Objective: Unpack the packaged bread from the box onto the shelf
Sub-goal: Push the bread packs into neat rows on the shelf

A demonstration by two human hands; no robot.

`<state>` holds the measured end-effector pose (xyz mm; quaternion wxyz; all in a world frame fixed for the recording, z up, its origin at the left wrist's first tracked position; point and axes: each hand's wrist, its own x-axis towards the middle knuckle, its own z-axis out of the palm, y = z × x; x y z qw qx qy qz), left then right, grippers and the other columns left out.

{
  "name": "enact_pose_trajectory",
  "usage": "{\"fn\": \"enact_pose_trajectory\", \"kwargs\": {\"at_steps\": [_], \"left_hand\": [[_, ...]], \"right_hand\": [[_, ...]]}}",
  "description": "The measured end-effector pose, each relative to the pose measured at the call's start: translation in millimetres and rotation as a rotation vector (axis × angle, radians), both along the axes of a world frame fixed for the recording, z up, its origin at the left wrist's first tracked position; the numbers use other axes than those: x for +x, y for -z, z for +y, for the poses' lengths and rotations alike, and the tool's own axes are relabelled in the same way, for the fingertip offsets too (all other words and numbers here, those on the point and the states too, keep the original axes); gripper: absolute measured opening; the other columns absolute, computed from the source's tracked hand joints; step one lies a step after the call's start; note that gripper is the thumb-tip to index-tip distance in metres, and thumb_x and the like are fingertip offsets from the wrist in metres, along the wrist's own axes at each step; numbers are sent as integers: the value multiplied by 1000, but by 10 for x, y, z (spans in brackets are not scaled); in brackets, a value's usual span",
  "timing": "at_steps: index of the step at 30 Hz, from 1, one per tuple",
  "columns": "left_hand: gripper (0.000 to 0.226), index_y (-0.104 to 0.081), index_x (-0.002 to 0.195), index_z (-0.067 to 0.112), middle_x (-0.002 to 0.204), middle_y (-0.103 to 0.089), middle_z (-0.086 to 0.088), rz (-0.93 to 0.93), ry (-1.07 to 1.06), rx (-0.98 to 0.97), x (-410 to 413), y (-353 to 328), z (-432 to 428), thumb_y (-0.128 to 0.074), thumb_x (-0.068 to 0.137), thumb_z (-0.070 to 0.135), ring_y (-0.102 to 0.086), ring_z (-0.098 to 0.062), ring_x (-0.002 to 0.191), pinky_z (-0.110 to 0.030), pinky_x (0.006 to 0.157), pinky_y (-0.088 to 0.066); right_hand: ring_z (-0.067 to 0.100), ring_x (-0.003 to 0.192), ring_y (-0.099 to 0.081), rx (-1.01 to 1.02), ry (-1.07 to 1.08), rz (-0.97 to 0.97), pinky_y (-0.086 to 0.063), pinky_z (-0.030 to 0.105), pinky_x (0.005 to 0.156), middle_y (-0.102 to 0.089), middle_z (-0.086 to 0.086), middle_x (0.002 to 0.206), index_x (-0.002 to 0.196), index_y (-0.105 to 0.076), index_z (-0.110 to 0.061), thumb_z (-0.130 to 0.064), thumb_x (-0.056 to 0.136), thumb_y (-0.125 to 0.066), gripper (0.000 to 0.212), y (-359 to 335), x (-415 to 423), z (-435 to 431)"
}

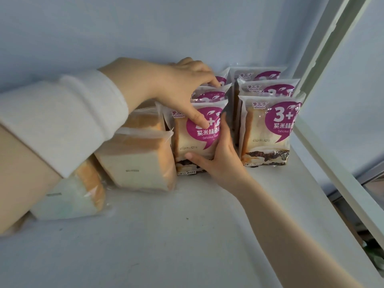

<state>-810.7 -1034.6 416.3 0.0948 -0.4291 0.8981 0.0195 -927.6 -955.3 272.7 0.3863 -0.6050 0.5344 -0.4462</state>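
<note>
Purple-labelled bread packets stand upright in two rows on the white shelf point(187, 235). My left hand point(182, 88) reaches over the left row, thumb on the label of the front packet point(197, 138) and fingers curled over the packets behind it. My right hand point(220, 159) grips the same front packet at its lower right edge, thumb across the bottom front. The right row's front packet point(268, 132) stands free, with two more behind it. The box is out of view.
Plain toast packets point(137, 161) lie and lean on the shelf's left side, one point(68, 196) under my left forearm. The shelf's back wall rises behind, and a white upright post point(324, 59) and front rail point(342, 175) bound the right side.
</note>
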Motion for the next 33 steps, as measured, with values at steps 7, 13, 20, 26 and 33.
{"fn": "enact_pose_trajectory", "kwargs": {"at_steps": [7, 13, 20, 26, 33], "left_hand": [[104, -34, 137, 29, 143, -32, -1, 23, -23, 10, 9, -12, 33, -55, 45, 71, -28, -20, 133, -38, 107, -28], [94, -33, 140, 27, 149, -32, 3, 258, 1, 24, -331, -254, 154, -53, 58, 67, -29, -16, 137, -32, 107, -26], [102, -8, 149, 20, 158, -11, -5, 51, 96, -47, -963, -5, -23, -57, 72, 65, -10, -24, 145, -44, 115, -17], [97, -24, 145, 19, 151, -19, -3, -13, 101, -111, -889, 25, -143, -55, 68, 70, -15, -23, 139, -42, 112, -21], [97, -14, 148, 19, 154, -12, 2, 19, 69, -61, -716, 61, -92, -57, 72, 63, -8, -18, 142, -38, 115, -16]], "right_hand": [[14, 131, -41, -53, 13, 174, -36, 19, 102, -40, 3, 144, 149, -9, -11, -29, 70, -78, 106, -140, -35, 60], [5, 87, -60, -490, 414, 283, -48, 8, 76, -62, -1, 106, 118, -59, -9, -23, 72, -77, 51, -398, -672, 534], [5, 130, -40, 41, 208, 39, -45, 27, 102, -31, 0, 149, 148, -7, -20, -46, 63, -75, 112, -132, -1221, 83], [-13, 93, -59, 40, -53, -79, -50, 7, 69, -50, -4, 120, 144, -13, -17, -8, 76, -70, 89, -111, -1219, -181], [-18, 97, -55, -20, -68, -127, -48, 5, 73, -42, 4, 132, 146, -5, -12, 2, 75, -69, 97, -44, -1057, -190]]}}
